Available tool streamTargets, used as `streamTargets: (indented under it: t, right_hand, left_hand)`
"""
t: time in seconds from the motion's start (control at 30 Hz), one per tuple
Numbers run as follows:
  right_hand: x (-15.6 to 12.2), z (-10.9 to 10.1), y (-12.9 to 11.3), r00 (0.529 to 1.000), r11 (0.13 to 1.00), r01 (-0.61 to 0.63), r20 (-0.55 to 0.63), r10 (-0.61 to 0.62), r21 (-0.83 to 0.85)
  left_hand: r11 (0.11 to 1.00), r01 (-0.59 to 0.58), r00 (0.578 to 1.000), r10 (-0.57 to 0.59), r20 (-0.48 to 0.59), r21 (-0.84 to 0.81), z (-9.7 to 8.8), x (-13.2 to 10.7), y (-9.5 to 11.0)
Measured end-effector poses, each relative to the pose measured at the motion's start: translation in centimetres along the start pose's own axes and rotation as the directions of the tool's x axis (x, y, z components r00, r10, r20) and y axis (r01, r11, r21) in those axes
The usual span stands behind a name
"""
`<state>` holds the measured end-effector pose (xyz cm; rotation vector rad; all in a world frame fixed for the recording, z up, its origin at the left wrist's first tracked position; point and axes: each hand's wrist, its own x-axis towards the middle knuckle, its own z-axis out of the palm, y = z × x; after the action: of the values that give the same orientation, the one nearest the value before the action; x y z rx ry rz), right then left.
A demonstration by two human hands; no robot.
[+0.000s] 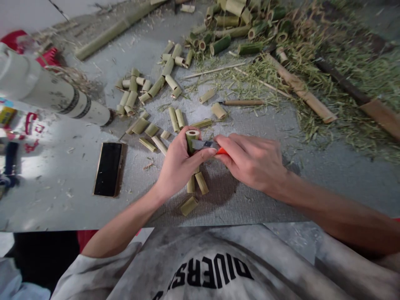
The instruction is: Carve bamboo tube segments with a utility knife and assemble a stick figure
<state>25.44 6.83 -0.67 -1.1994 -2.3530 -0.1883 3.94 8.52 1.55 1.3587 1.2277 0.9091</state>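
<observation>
My left hand is closed around a short green bamboo piece, its pale hollow end facing up. In my right hand is a utility knife with an orange handle. Its blade lies against the side of the bamboo, and my left thumb rests by the blade's base. Below my hands a few cut bamboo pieces lie on the grey table. More short pieces are spread just left of my left hand.
A phone and a white bottle lie on the left. At the back are a bamboo heap and a long pole. Green shavings cover the right, around a long dark-bladed tool. A wooden-handled tool lies mid-table.
</observation>
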Motion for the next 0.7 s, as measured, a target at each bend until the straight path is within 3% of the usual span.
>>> streamTargets:
  t: [0.23,0.43,0.7]
  right_hand:
    - [0.10,-0.06,-0.25,1.000,1.000,0.000,-0.027,-0.001,-0.024]
    - [0.05,0.29,-0.37,0.999,1.000,0.001,-0.050,0.000,0.012]
    - [0.09,0.20,-0.03,0.999,0.996,-0.013,-0.050,0.017,0.083]
  left_hand:
    - [0.999,0.054,0.997,-0.054,-0.052,-0.005,0.32,-0.42,-0.02]
    - [0.977,0.153,0.988,-0.155,-0.003,-0.149,0.18,-0.75,-0.69]
    - [0.986,0.103,0.993,-0.109,-0.036,-0.131,0.21,-0.52,-0.76]
